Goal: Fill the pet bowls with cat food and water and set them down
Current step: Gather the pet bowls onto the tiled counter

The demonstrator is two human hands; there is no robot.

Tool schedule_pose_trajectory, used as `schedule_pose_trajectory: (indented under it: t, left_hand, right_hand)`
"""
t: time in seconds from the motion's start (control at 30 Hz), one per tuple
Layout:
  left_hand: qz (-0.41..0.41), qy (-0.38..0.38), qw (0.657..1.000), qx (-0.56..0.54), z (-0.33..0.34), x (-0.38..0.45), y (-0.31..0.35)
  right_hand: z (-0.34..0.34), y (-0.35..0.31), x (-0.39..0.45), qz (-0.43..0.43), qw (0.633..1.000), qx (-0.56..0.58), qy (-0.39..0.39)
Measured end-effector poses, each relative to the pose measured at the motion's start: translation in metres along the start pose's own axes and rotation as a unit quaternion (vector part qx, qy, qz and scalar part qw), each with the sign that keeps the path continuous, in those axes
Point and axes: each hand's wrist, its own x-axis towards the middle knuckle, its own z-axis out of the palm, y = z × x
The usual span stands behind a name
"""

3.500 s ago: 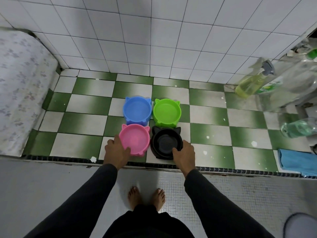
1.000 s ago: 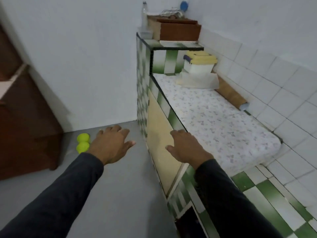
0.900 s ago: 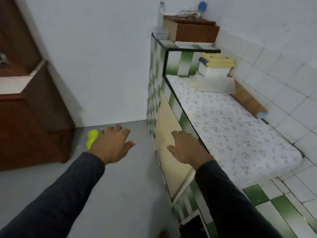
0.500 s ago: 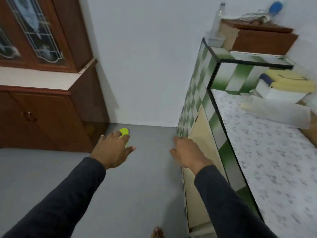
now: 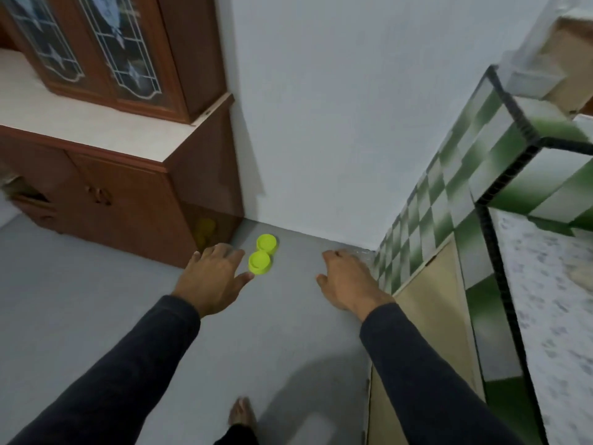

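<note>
Both hands hold nothing, the left hand (image 5: 214, 277) and right hand (image 5: 348, 281) spread loosely forward, seemingly for reaching, toward the yellow-green double pet bowl (image 5: 263, 257) on the grey floor (image 5: 96, 303) at twelve o'clock, beside the wooden cabinet (image 5: 128, 194).

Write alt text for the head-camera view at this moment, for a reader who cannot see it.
Two empty hands, left hand and right hand, reach forward over a grey floor toward a yellow-green double pet bowl lying near the wall corner. A brown wooden cabinet stands left; a green-and-white tiled counter runs along the right.
</note>
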Motion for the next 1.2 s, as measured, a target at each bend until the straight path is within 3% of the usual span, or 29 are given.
schedule_pose_trajectory:
  t: [0.63,1.2]
  left_hand:
    - [0.005,-0.052,0.998,-0.047,-0.009,0.226,-0.130]
    - [-0.060,-0.132,0.988,-0.060,0.078,0.404,-0.169]
  right_hand:
    - [-0.030,-0.044,0.257,-0.005,1.000,0.011,-0.026]
    - [0.006,-0.015,0.494,-0.083,0.993,0.028,-0.083]
